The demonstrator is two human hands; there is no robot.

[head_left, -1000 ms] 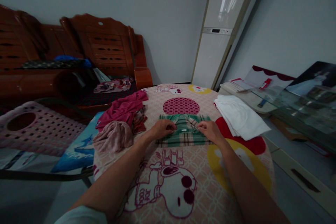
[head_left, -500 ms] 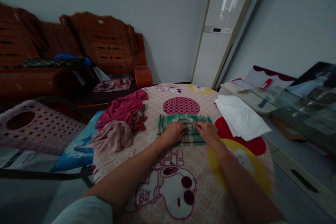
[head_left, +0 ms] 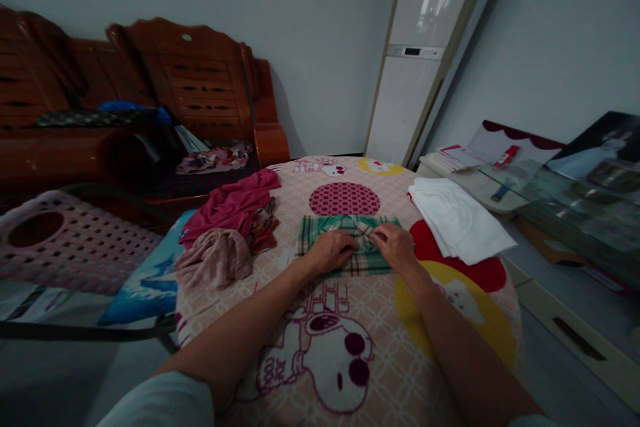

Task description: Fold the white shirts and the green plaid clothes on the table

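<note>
A green plaid shirt point(head_left: 313, 230), folded into a flat rectangle, lies in the middle of the round table, its collar area between my hands. My left hand point(head_left: 331, 250) rests on the left half, its fingers bent onto the cloth by the collar and closed on it. On the other side my right hand point(head_left: 397, 245) pinches the fabric at the collar's right edge. The fingertips hide part of the collar. To the right lies a folded stack of white cloth point(head_left: 457, 220).
A patterned tablecloth point(head_left: 340, 360) covers the table. At its left edge lie a crumpled magenta garment point(head_left: 227, 210) and a pink fuzzy cloth point(head_left: 215, 259). A pink woven chair point(head_left: 90, 240) stands left, a wooden sofa point(head_left: 200, 80) behind, a glass shelf point(head_left: 565, 193) right.
The view has shifted slightly. My right hand has drawn its fingers a little along the collar edge; my left hand stays on the shirt nearly unmoved.
</note>
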